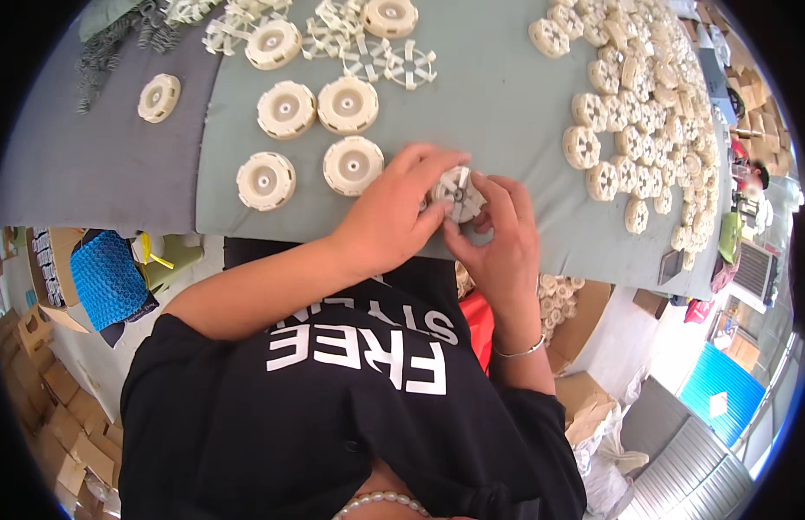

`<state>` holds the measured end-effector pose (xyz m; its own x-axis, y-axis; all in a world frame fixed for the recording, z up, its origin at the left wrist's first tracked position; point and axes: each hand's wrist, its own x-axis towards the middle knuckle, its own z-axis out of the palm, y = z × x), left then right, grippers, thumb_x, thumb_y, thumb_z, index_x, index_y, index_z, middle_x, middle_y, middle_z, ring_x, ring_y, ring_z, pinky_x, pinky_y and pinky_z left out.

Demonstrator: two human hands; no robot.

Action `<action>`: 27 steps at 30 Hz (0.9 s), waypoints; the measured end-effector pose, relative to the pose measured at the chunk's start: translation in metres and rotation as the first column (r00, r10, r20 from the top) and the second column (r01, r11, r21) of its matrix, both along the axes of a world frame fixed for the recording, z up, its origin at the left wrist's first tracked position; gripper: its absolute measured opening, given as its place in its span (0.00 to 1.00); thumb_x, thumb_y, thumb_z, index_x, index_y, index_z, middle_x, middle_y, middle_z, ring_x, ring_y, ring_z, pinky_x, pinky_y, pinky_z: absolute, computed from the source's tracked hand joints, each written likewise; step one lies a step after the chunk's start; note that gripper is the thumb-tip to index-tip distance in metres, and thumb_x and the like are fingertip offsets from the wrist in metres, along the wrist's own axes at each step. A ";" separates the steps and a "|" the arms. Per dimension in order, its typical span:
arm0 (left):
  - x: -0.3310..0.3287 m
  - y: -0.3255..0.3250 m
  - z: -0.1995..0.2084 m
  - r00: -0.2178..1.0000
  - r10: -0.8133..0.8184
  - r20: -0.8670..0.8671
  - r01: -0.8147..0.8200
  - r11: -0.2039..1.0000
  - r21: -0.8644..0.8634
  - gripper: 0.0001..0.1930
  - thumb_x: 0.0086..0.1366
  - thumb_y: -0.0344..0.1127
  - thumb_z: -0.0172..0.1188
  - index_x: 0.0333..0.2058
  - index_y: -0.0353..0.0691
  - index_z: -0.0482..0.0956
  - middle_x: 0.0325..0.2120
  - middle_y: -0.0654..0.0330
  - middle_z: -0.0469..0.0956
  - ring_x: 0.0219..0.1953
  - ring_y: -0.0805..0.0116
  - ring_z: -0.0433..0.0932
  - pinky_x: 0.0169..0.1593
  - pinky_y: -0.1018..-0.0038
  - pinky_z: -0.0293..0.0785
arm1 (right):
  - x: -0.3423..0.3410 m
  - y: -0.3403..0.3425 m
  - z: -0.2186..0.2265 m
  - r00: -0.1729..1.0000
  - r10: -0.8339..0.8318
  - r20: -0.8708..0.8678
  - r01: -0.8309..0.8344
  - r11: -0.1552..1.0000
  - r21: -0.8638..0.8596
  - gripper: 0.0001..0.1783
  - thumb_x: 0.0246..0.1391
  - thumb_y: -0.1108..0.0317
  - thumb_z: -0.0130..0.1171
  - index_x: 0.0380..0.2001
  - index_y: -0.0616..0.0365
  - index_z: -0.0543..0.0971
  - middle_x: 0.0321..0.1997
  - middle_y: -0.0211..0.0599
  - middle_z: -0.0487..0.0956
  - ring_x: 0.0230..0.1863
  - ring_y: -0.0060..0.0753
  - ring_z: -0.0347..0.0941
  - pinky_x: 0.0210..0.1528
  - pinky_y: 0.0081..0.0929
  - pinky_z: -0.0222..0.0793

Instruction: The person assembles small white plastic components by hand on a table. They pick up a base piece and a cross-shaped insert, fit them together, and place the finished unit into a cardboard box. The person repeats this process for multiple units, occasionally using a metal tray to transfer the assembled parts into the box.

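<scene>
Both my hands close around one round off-white plastic wheel part (459, 192) with spokes on its upper face, just above the table's near edge. My left hand (400, 201) grips its left side with thumb and fingers, and my right hand (504, 227) grips the right side. The fingers hide much of its rim. Left of my left hand lie several cream plastic discs with recessed centres, the nearest disc (353, 165) almost beside my knuckles. Beyond them are spoked rings, among them a loose ring (411, 65).
Many assembled wheels (602, 181) crowd the right side of the table (489, 95). Dark coil springs (107, 54) are heaped at the far left, near a lone disc (159, 98). Below the table's edge, a cardboard box (584, 325) holds more pale parts.
</scene>
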<state>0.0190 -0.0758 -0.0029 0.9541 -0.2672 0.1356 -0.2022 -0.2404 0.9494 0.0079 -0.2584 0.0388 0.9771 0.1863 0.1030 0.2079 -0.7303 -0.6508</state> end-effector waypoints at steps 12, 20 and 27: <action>-0.016 0.083 0.033 0.864 -0.144 -0.482 -0.197 0.785 -0.588 0.25 0.59 0.20 0.51 0.58 0.35 0.72 0.55 0.57 0.74 0.51 0.69 0.77 0.58 0.64 0.75 | 0.119 0.036 -0.010 0.937 0.238 0.257 -0.231 0.971 -0.059 0.22 0.53 0.67 0.72 0.53 0.49 0.83 0.61 0.44 0.77 0.57 0.46 0.76 0.55 0.43 0.77; -0.022 0.080 0.039 0.912 -0.131 -0.389 -0.158 0.763 -0.627 0.22 0.75 0.24 0.49 0.66 0.37 0.68 0.68 0.51 0.68 0.69 0.59 0.70 0.71 0.62 0.67 | 0.066 0.026 0.008 0.958 0.273 0.093 -0.283 0.950 0.133 0.17 0.55 0.70 0.72 0.49 0.58 0.84 0.50 0.41 0.83 0.50 0.38 0.80 0.53 0.35 0.77; -0.017 0.064 0.030 0.998 -0.052 -0.041 0.034 0.932 -0.360 0.26 0.72 0.24 0.57 0.68 0.37 0.70 0.68 0.52 0.71 0.72 0.57 0.67 0.73 0.61 0.62 | 0.027 0.042 0.002 0.861 0.325 -0.390 0.193 0.501 0.844 0.17 0.63 0.75 0.67 0.53 0.68 0.79 0.45 0.42 0.85 0.43 0.28 0.82 0.46 0.27 0.81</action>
<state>0.0024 -0.0119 0.0274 0.9505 -0.2507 0.1838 -0.1563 0.1260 0.9797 0.0344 -0.2160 0.0407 0.9260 0.3285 -0.1860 -0.2675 0.2235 -0.9373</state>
